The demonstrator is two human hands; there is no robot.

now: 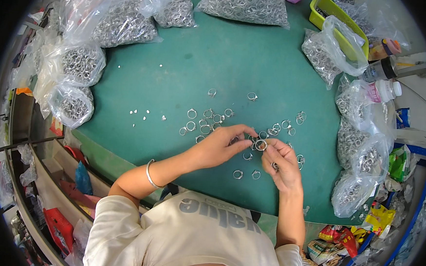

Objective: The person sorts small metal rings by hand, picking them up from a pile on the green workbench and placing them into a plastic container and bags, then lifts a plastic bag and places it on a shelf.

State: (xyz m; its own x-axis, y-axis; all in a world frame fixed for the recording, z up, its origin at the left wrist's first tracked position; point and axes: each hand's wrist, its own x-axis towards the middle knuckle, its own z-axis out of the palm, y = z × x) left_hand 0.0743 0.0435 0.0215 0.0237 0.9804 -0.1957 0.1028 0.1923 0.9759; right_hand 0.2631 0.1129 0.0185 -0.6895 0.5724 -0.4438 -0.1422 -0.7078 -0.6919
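Note:
My left hand (218, 148) and my right hand (284, 167) meet over the near middle of the green tabletop (203, 49). The right thumb and fingertips pinch a silver ring (261, 145). Beside it, the left thumb and forefinger close on another small ring, partly hidden by the fingers. More ring metal (274, 166) shows at the right hand's curled fingers; whether it is worn or held I cannot tell. Loose silver rings lie around both hands, among them one ring (238, 174) near the front and one ring (252, 96) farther off.
Clear bags full of rings line the table: a large bag (245, 5) at the back, a bag (75, 106) at left, a bag (351, 192) at right. A yellow-green basket (343, 33) and a white-capped bottle (384, 91) stand at right. Small pale bits (147, 112) lie left of the rings.

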